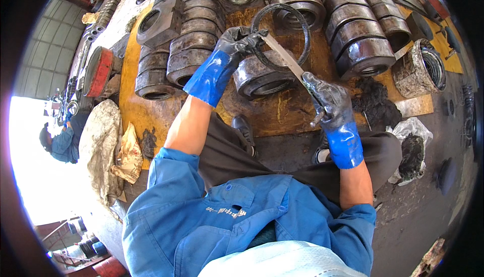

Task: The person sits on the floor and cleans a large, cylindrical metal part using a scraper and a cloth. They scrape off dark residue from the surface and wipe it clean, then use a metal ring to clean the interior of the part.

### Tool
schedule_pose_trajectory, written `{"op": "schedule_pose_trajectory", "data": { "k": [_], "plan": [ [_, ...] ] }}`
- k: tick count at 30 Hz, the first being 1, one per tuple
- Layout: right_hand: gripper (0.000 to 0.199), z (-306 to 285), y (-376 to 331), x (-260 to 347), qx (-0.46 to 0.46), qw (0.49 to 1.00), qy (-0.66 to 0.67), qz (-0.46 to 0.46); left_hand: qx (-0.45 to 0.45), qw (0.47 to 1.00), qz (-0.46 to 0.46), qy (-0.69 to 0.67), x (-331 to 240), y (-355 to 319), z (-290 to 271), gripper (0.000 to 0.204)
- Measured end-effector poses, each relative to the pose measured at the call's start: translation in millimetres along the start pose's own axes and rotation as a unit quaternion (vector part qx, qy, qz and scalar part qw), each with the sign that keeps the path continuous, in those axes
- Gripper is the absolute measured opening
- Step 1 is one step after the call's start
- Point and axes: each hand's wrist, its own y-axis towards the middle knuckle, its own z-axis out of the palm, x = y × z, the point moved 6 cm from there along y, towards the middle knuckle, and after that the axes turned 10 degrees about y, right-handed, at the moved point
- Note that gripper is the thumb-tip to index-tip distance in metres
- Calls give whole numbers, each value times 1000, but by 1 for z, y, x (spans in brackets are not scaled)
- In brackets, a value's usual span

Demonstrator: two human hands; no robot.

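My left hand (235,43), in a blue glove blackened with grease, pinches a thin black ring (307,36) at its left side. Closed around the lower end of a flat, pale metal bar (284,55) is my right hand (330,99), gloved the same way. The bar slants across the ring, and its upper end meets my left fingertips; whether it is a ruler or a caliper I cannot tell. Under the ring, a thick steel collar (262,77) lies on the oily yellow board (282,113). My fingers hide parts of the ring and bar.
Rows of steel collars (360,40) stand beyond my hands. At the right are a grimy bucket (418,67), black rags (375,103) and a plastic bag (411,151). Stained cloth (101,148) lies left, with another person (65,141) farther off.
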Motion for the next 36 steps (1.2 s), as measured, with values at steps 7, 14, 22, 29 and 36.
{"op": "schedule_pose_trajectory", "data": {
  "k": [7,14,22,29,36],
  "plan": [
    [44,1,0,-3,24,997,59,39,-50,994,68,64,11,-2,0,18],
    [40,3,-5,-9,-1,994,84,76,-45,991,90,93,15,5,4,16],
    [40,24,-19,-10,-58,993,61,79,-79,980,151,102,8,14,5,18],
    [47,33,-19,-1,-62,986,75,135,-112,979,113,126,2,8,14,19],
    [39,41,-18,-10,-81,961,117,238,-143,962,108,205,-8,0,31,9]
  ]
}}
